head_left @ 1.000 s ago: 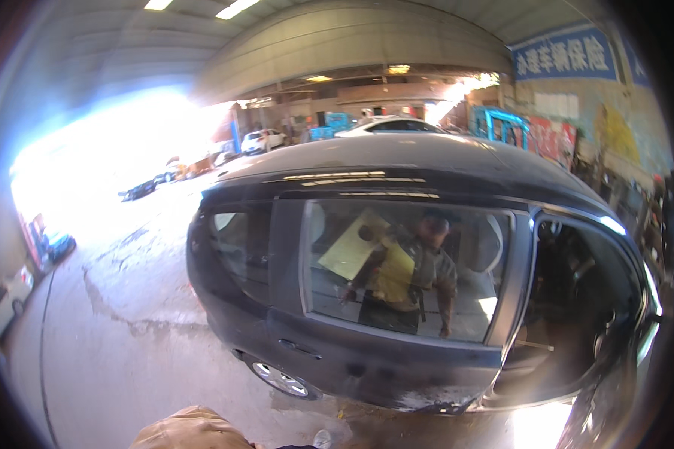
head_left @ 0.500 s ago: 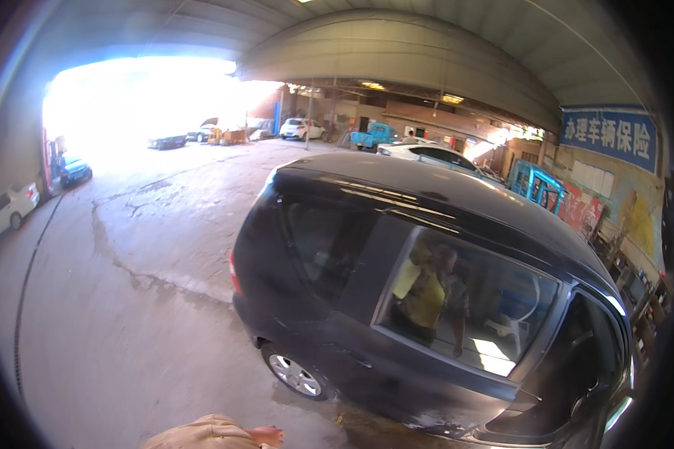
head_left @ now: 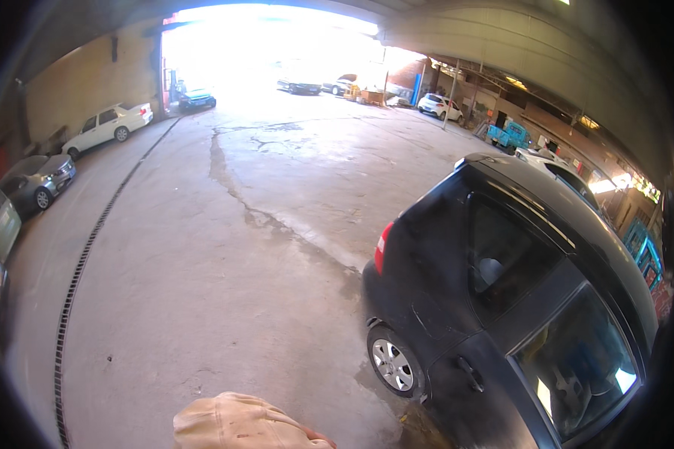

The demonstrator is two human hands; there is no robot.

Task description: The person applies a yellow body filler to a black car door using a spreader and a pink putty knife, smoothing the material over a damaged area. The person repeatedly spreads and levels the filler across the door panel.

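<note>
A tan sleeve (head_left: pixel 240 420) rises from the lower edge, left of the middle. Past its cuff only a thin strip of my left hand (head_left: pixel 322 439) shows, and its fingers are hidden. Nothing can be seen in that hand. My right hand is out of view. The closest large thing is a black car (head_left: pixel 442 299) to the right, standing apart from the sleeve. Its rear wheel (head_left: pixel 393 363), red tail light (head_left: pixel 383 248) and side door handle (head_left: pixel 469 373) face me. Reflections cover the door window (head_left: pixel 580 367).
Concrete floor (head_left: pixel 202 299) stretches toward a bright opening (head_left: pixel 269 45). A slotted drain (head_left: pixel 90 247) runs along the left. Parked there are a white car (head_left: pixel 108 129) and a grey car (head_left: pixel 37 183). Far right stand a white car (head_left: pixel 439 107) and a blue truck (head_left: pixel 509 135).
The view has swung left, so the black car sits farther right and more floor and left-side cars show. The sleeve appears farther right and larger; less of my left hand is visible.
</note>
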